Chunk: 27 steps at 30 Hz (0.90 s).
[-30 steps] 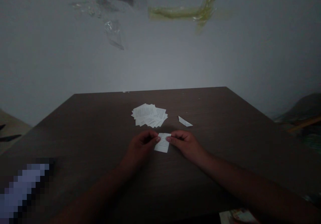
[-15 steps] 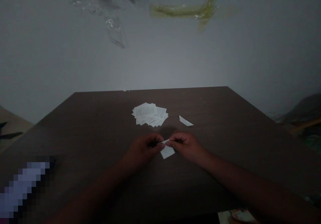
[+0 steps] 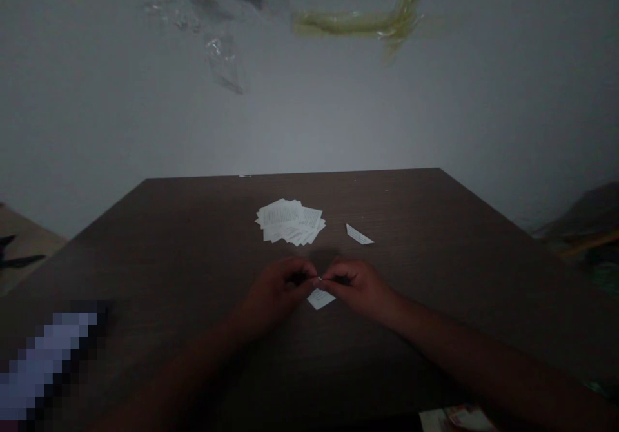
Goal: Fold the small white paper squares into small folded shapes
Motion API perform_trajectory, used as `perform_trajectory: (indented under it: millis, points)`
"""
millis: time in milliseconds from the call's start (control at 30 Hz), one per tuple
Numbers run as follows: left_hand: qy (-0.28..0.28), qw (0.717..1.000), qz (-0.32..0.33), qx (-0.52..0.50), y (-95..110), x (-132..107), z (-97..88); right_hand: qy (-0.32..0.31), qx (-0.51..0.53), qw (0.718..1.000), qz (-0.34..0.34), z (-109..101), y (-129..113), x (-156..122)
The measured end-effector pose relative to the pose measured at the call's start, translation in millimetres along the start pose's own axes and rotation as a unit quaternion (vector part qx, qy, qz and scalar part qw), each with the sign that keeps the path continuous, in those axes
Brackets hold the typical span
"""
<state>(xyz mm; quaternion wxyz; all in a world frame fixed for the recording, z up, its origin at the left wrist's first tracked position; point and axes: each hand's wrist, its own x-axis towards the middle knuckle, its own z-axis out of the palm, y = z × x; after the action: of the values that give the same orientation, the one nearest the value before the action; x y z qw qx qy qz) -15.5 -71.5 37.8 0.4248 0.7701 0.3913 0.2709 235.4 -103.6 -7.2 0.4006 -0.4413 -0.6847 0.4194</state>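
A small piece of printed paper (image 3: pixel 322 299) is pinched between my two hands at the near middle of the table. My left hand (image 3: pixel 283 284) grips its upper edge from the left, thumb and fingertips together. From the other side my right hand (image 3: pixel 358 285) pinches the same edge, and the fingertips of both hands almost meet. The lower part of the paper shows below the thumbs; its top is hidden by the fingers. Just beyond my hands lies a fanned pile of printed paper pieces (image 3: pixel 290 221). Right of that pile rests a folded paper strip (image 3: pixel 360 235).
The dark wooden table (image 3: pixel 193 225) reaches back to a grey wall (image 3: pixel 338 109) with clear and yellow tape on it. A blurred-out rectangular object (image 3: pixel 48 361) lies at the near left. Some dark items stand beyond the table's right edge.
My fingertips and thumbs have come closer together over the paper's top edge, and less of the paper shows now. The pile and the folded strip have stayed put.
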Motion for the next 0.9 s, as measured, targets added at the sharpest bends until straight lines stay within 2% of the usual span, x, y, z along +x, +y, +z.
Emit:
perform_trajectory:
  millis: [233, 400, 500, 567, 667, 733, 800, 900]
  points:
    - [-0.005, 0.998, 0.061, 0.032, 1, -2, 0.8, 0.002, -0.025, 0.998, -0.054, 0, -10, -1]
    - [0.018, 0.994, 0.09, 0.057, 6, -6, 3.6, -0.006, -0.034, 0.999, -0.027, -2, -14, 1]
    - [0.035, 0.992, 0.107, 0.063, 7, -5, -2.8, -0.005, -0.036, 0.999, -0.018, -3, -14, 3]
    - [0.074, 0.991, 0.089, 0.073, 6, -3, -16.1, 0.003, -0.042, 0.999, -0.012, -7, -9, 5]
    - [0.207, 0.973, 0.018, 0.101, 4, -1, -43.8, 0.03, -0.047, 0.998, 0.02, -12, 1, 9]
    - [0.257, 0.961, -0.013, 0.099, 2, 0, -57.3, 0.046, -0.046, 0.997, 0.045, -15, 7, 12]
    - [0.262, 0.961, -0.029, 0.08, 0, 0, -60.5, 0.056, -0.043, 0.996, 0.047, -16, 9, 13]
    - [0.221, 0.974, -0.034, 0.041, -3, 2, -48.1, 0.086, -0.044, 0.995, -0.005, -14, 6, 11]
